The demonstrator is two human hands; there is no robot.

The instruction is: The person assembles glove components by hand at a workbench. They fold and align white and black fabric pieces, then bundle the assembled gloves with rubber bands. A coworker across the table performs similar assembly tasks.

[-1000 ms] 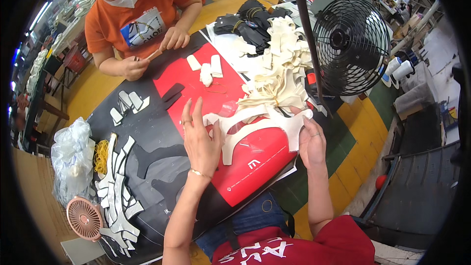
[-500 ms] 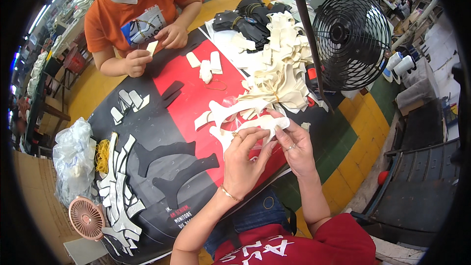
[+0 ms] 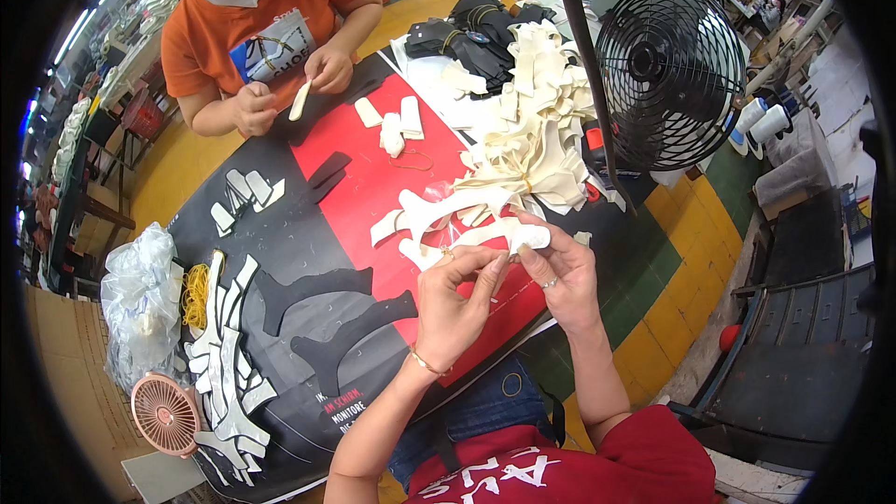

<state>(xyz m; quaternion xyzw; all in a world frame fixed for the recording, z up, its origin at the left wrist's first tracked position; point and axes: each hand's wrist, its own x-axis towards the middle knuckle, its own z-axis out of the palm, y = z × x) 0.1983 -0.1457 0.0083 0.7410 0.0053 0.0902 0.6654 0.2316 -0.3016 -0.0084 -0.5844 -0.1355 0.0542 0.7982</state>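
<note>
Above the near right edge of the table, my right hand (image 3: 566, 278) grips the rounded end of a curved cream cut piece (image 3: 528, 237), thumb and fingers on either side of it. My left hand (image 3: 454, 306) is closed, its thumb and forefinger pinched together at the lower edge of that piece; what lies right between the fingertips is too small to see. Just beyond my hands lie other cream cut pieces (image 3: 431, 212), partly over clear plastic. A large heap of cream pieces (image 3: 537, 145) rises behind them. Two black curved pieces (image 3: 359, 341) lie flat left of my left hand.
Across the table a person in orange (image 3: 257, 47) handles a small cream piece (image 3: 301, 101). White-faced strips (image 3: 224, 364), a plastic bag (image 3: 140, 303) and a small pink fan (image 3: 165, 413) are at left. A black fan (image 3: 667, 75) and its pole stand at right.
My left fingertips have drawn slightly left and down along the piece's edge. The piece's end has tilted in my right hand. Across the table, the person's small piece now hangs from the other hand.
</note>
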